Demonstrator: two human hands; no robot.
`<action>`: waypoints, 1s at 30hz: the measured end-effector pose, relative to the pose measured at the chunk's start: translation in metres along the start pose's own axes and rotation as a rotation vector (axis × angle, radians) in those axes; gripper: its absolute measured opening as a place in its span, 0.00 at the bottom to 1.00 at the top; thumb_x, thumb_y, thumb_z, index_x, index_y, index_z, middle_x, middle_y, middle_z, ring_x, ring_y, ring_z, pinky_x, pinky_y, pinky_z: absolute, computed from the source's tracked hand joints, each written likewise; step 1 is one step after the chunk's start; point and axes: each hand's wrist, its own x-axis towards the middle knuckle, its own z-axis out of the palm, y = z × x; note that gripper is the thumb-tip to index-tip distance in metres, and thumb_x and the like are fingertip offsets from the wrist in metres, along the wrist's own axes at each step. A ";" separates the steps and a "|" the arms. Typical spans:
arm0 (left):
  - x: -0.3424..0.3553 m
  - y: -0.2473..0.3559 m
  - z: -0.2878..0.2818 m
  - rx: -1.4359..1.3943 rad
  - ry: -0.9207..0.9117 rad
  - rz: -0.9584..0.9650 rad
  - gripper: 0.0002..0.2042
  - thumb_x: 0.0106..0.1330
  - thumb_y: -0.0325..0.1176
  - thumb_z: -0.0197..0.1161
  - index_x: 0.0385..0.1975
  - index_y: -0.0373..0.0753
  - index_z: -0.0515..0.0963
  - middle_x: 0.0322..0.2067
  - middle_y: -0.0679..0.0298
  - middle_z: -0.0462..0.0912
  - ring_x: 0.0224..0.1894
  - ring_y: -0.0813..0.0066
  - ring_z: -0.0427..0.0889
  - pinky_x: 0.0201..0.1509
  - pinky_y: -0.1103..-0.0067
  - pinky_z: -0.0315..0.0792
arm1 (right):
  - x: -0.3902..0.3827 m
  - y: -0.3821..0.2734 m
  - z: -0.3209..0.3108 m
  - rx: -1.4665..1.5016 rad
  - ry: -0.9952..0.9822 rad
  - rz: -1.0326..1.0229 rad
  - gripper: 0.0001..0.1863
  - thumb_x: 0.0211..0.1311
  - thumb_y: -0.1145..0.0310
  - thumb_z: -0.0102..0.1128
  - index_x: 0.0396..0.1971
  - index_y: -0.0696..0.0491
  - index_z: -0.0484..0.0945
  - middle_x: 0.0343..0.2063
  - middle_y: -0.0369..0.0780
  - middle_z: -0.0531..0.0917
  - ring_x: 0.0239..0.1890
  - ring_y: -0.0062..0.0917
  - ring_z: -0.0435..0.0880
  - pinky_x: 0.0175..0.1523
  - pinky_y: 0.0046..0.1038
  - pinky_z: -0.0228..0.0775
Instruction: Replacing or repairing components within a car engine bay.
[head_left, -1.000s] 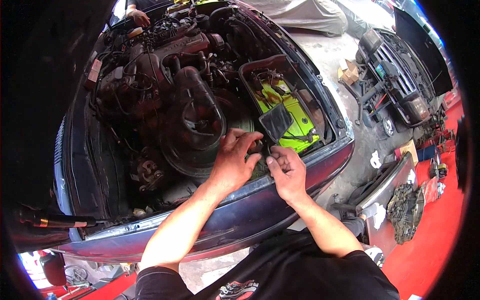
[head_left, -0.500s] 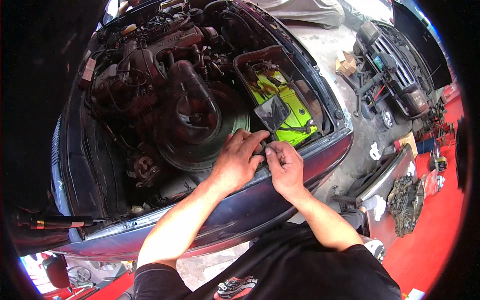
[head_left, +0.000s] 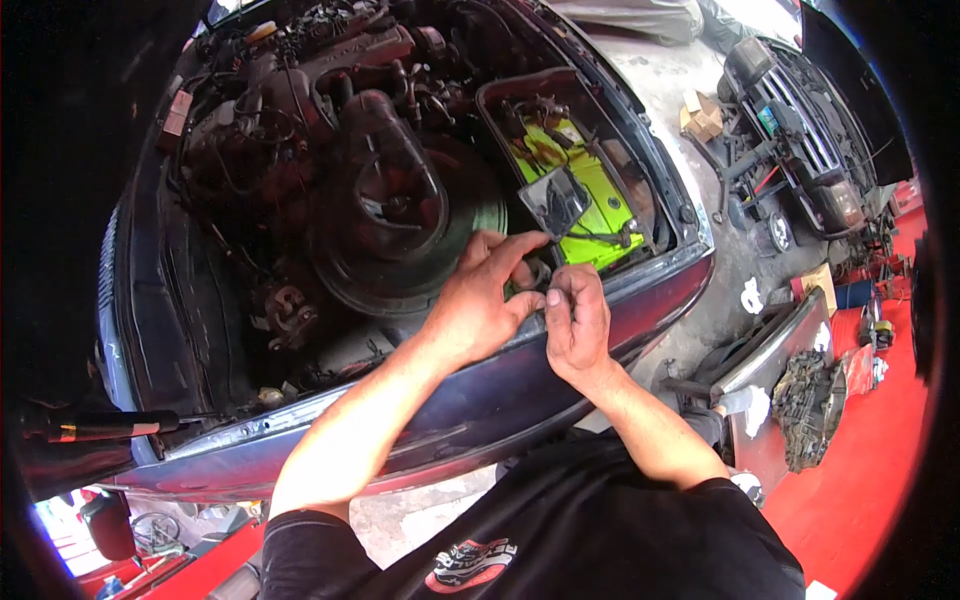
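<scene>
My left hand is over the front edge of the engine bay, fingers bent and thumb reaching toward my right hand. The right hand's fingers are curled, with the thumb pressed against them. Both sets of fingertips meet around something small and mostly hidden; I cannot make out its kind. Just beyond the left fingertips, a small rectangular panel with a dark frame and glossy face sits tilted above the bright yellow-green car battery. Whether a hand touches that panel is unclear.
The dark car's front edge runs below my hands. A large round air-cleaner housing fills the bay's middle. To the right are a cardboard box, a detached front-end assembly and a greasy metal casting near the red floor.
The view has shifted slightly, so the car and battery appear higher. My hands stay close together at the front edge, with small changes in finger position.
</scene>
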 end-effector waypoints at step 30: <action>-0.024 0.029 0.024 0.312 0.184 0.370 0.18 0.48 0.29 0.74 0.42 0.38 0.89 0.29 0.67 0.82 0.39 0.68 0.85 0.67 0.47 0.67 | 0.001 0.014 -0.017 0.359 -0.021 0.119 0.20 0.69 0.73 0.69 0.55 0.50 0.71 0.43 0.45 0.85 0.39 0.37 0.85 0.50 0.48 0.78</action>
